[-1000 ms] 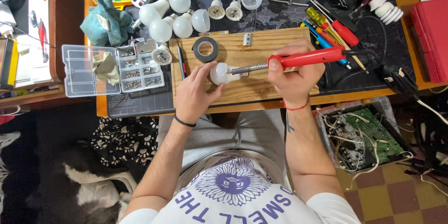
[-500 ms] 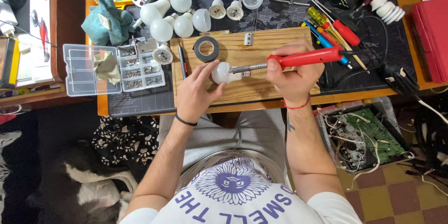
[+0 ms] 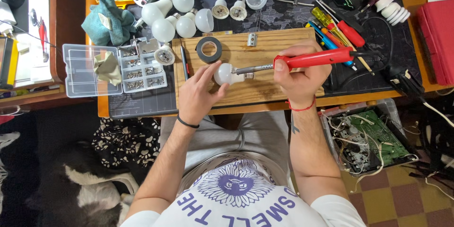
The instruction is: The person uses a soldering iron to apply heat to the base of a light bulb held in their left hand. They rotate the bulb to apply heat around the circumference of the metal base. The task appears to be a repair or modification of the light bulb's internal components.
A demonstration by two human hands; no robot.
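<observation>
- Red-handled soldering iron (image 3: 314, 58) is gripped in the right hand (image 3: 300, 73), fingers wrapped tight round the handle; its metal shaft runs left, with the tip at the base of a white bulb (image 3: 226, 73).
- That bulb lies on its side on the wooden board (image 3: 283, 42), near the board's middle, just below a roll of black tape (image 3: 209, 49). The left hand (image 3: 198, 95) steadies it — fingers partly spread, fingertips and thumb pressing on the round dome rather than closed around it.
- Risk, as I judge it: the dome is smooth and round, so under a light fingertip hold it could roll or twist away from the tip.
- If it does, the hot shaft could skid toward the left thumb, which sits very close — a burn is the likely result.
- The iron's cord trails right among screwdrivers (image 3: 338, 23); a snag there could jerk the handle.
- Lingering heat might also scorch the board or soften the bulb's plastic base.
</observation>
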